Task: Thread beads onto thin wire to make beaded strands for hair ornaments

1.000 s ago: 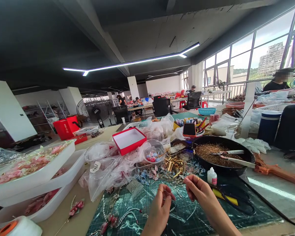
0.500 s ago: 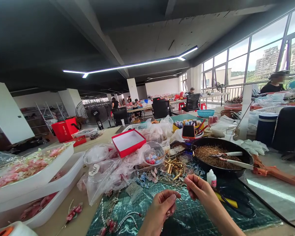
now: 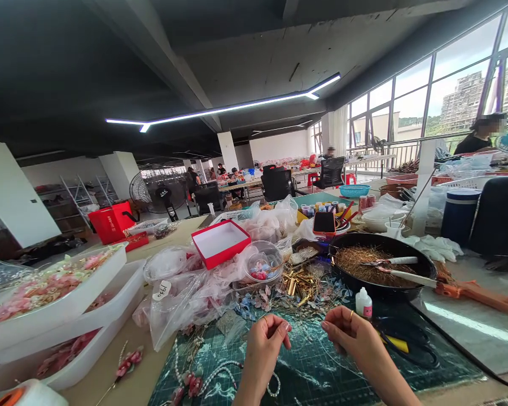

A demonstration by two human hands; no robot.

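Two hands, the left hand (image 3: 262,352) and the right hand (image 3: 355,338), have moved slightly apart above the green mat (image 3: 330,383), their fingers (image 3: 331,326) pinched, though on what is too thin to tell.

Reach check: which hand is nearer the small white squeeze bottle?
Right hand is nearer, just below and slightly left of the white squeeze bottle. Left hand is farther left, over the green cutting mat.

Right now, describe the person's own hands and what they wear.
Both are bare and ungloved, with no sleeve in view. The left hand wears a thin gold ring; the right hand wears a gold ring.
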